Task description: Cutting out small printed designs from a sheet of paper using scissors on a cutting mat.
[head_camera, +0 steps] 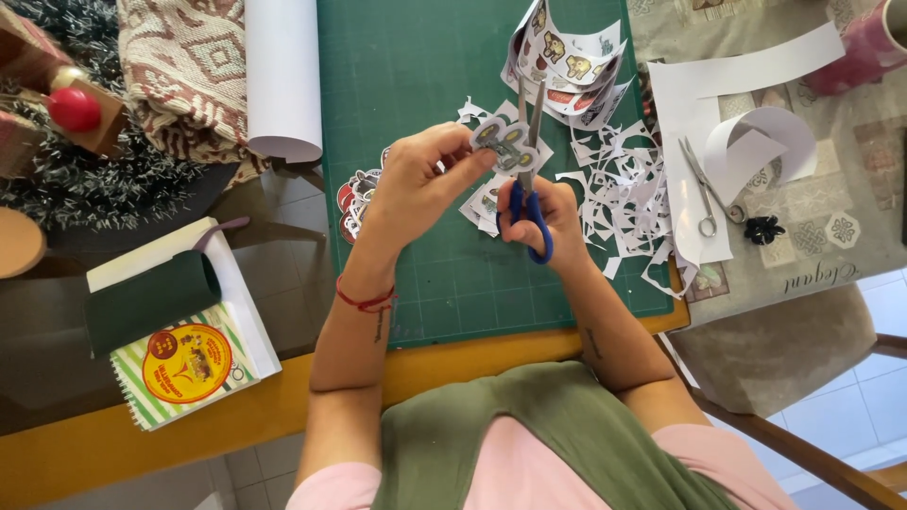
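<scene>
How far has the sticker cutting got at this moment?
Partly done. A pile of cut-out stickers lies at the green cutting mat's left edge, and white paper offcuts are scattered on its right. In hand: the left hand holds a small sticker piece while the right hand works blue-handled scissors around it. Left: a curled printed sheet with uncut pictures.

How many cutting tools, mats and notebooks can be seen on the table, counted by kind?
Scissors: 2, the blue-handled scissors in the right hand and the metal scissors lying on white paper
Green cutting mat: 1
Spiral notebook: 1
Total: 4
The left hand holds a small paper cutout at the blades.
</scene>
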